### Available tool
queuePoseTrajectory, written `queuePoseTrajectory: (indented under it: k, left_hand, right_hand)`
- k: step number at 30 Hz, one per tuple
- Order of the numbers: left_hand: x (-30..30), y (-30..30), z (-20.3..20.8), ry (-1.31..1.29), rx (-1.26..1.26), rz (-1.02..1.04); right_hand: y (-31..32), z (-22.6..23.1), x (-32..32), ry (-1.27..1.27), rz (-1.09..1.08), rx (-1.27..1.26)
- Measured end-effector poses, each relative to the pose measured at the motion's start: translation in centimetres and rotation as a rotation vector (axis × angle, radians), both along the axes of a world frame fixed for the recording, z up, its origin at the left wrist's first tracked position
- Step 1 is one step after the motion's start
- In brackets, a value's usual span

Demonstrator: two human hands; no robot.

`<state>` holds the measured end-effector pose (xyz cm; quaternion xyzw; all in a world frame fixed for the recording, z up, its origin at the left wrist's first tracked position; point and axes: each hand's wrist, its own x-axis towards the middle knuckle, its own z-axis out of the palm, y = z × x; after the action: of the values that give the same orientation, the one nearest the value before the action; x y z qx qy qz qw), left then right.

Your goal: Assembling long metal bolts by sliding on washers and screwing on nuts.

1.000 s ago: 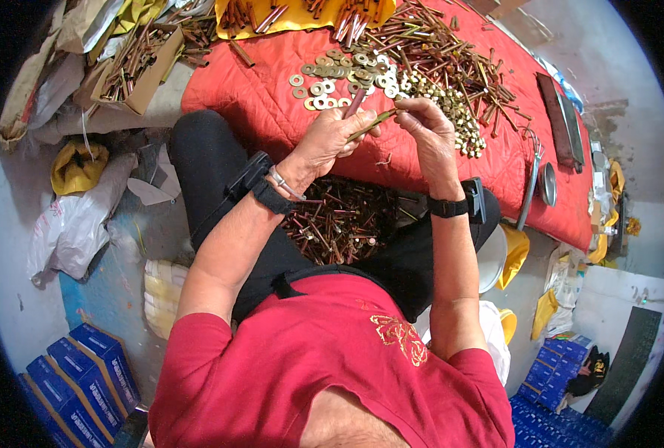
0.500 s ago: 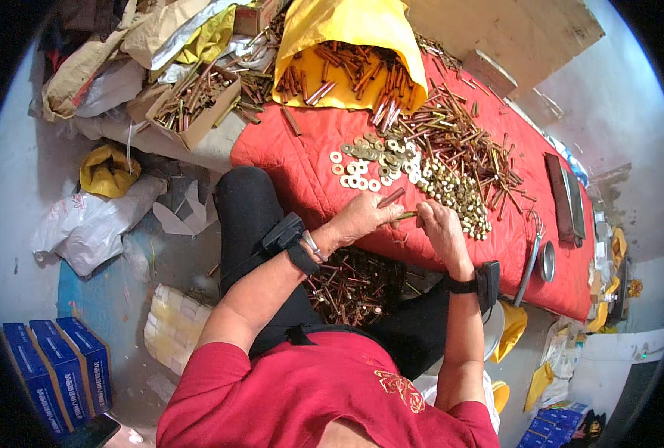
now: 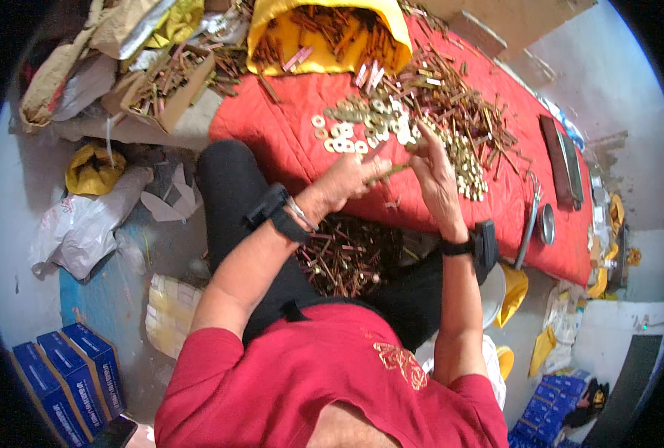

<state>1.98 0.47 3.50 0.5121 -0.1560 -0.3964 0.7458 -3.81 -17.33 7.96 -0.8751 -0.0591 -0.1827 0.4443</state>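
Observation:
My left hand (image 3: 345,181) is closed around a thin brassy bolt (image 3: 389,173), whose free end points toward my right hand. What looks like a reddish metal sleeve also sticks up by its fingers, blurred. My right hand (image 3: 438,178) has its fingers stretched forward over the edge of the hardware, its thumb side beside the bolt's end; whether they touch I cannot tell. Just beyond my hands on a red quilted cloth (image 3: 265,119) lie flat ring washers (image 3: 339,137), and a heap of small brassy nuts (image 3: 470,175) is right of my right hand.
Behind these spreads a pile of reddish bolts (image 3: 451,89), spilling from a yellow sack (image 3: 328,66). More bolts fill a cardboard box (image 3: 175,104) at the left and lie heaped between my legs (image 3: 351,254). A metal dish (image 3: 547,224) sits at the right; blue boxes (image 3: 67,381) stand lower left.
My right hand has come off the bolt, its fingers now stretched toward the nuts and washers. My left hand keeps the bolt. The whole view has shifted, with the cloth higher in the picture.

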Motion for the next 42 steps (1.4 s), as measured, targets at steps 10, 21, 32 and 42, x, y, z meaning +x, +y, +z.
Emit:
queuePoseTrajectory:
  k: [10, 21, 32, 42]
  left_hand:
    - [0.1, -0.3, -0.8, 0.011, -0.024, -0.001]
    - [-0.4, -0.2, -0.6, 0.045, -0.051, -0.038]
    - [0.4, 0.0, -0.2, 0.072, -0.017, -0.051]
    - [0.2, -0.1, -0.8, 0.086, -0.027, -0.082]
  right_hand:
    - [0.3, -0.9, 0.2, -0.159, 0.039, 0.079]
    - [0.1, -0.2, -0.8, 0.259, -0.101, 0.006]
    - [0.0, -0.8, -0.8, 0.080, -0.016, 0.110]
    - [0.1, -1.3, -0.9, -0.091, 0.031, 0.029]
